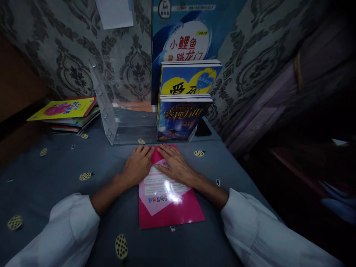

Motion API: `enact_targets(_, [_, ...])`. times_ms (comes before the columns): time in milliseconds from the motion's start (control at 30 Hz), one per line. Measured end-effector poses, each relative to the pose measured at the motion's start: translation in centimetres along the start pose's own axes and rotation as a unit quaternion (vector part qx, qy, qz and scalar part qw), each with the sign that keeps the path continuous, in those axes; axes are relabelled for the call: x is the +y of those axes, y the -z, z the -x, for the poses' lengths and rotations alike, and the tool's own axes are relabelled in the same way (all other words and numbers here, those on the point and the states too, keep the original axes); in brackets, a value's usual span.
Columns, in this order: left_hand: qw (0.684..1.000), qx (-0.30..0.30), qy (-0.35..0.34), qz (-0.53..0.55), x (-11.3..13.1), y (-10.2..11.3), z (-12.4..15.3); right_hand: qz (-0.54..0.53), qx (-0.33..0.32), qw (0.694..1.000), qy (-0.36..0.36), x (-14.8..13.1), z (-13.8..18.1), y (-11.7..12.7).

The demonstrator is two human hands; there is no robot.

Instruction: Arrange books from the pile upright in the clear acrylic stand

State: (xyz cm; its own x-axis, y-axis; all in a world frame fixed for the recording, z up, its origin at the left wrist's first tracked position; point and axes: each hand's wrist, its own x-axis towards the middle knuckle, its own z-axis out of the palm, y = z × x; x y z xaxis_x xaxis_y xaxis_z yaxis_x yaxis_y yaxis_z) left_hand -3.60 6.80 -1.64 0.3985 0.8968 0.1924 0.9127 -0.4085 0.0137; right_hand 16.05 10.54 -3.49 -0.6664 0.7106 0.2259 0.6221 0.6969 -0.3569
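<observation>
A glossy pink book (169,207) lies flat on the grey-blue tablecloth (55,178) in front of me. My left hand (138,165) rests on its far left corner, fingers stretched out flat. My right hand (174,164) lies flat on the far part of the cover, fingers spread. Both hands press on the book and neither grips it. Just beyond the hands stands a clear acrylic book stand (116,111) holding a dark blue book (180,116) in front and a blue and yellow book (189,78) behind it.
A stack of books with a yellow one on top (66,111) lies at the back left. A large blue poster book (183,33) leans on the patterned wall. A dark phone (202,129) lies right of the stand. The table edge runs along the right side.
</observation>
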Motion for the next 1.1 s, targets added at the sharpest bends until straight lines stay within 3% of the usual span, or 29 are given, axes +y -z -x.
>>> enact_targets(233, [1.0,0.005,0.006,0.001,0.1,0.1,-0.3,0.0,0.042,0.999,-0.007,1.3,1.1,0.0])
enact_targets(400, [1.0,0.015,0.006,-0.001,0.3,0.1,-0.3,-0.016,0.038,0.999,0.001,1.4,1.2,0.0])
enact_targets(567, [1.0,-0.006,0.006,-0.008,0.5,0.3,-0.4,-0.022,0.075,0.996,-0.047,1.8,1.7,0.4])
enact_targets(733, [1.0,-0.009,-0.003,-0.014,0.3,0.5,-0.5,-0.049,0.091,0.993,-0.049,2.7,1.9,0.7])
enact_targets(900, [0.999,-0.023,-0.019,-0.041,0.3,0.9,-0.7,-0.168,0.062,0.983,-0.036,4.2,2.0,1.9])
enact_targets(1100, [0.995,-0.054,-0.018,-0.081,1.5,1.9,-2.0,-0.305,0.054,0.947,-0.086,4.9,2.0,3.2])
